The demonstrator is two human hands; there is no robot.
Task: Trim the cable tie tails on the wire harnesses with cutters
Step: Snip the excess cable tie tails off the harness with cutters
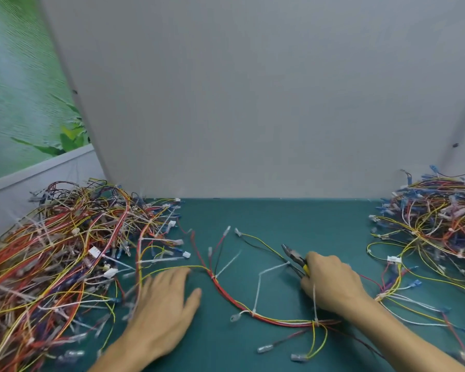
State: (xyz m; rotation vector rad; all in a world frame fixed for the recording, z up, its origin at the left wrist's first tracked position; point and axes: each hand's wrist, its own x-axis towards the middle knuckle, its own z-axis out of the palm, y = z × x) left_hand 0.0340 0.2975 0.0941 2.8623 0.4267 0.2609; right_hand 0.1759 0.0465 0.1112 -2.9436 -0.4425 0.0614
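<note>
One wire harness [269, 319] of red, yellow and black wires lies spread on the green mat between my hands. Three white cable tie tails stick out of it: one [227, 264] near the middle, one [258, 291] bent upward, one [315, 304] in front of my right hand. My right hand [330, 283] grips the yellow-handled cutters [295, 260], whose jaws point up and left beside the bent tail. My left hand [164, 304] lies flat with fingers straight, at the edge of the left pile, touching a yellow wire.
A big heap of tangled harnesses [54, 264] with long tie tails fills the left of the mat. A second heap [435, 226] sits at the right. A grey panel [253, 103] stands along the back. Bare green mat [279, 218] lies between the heaps.
</note>
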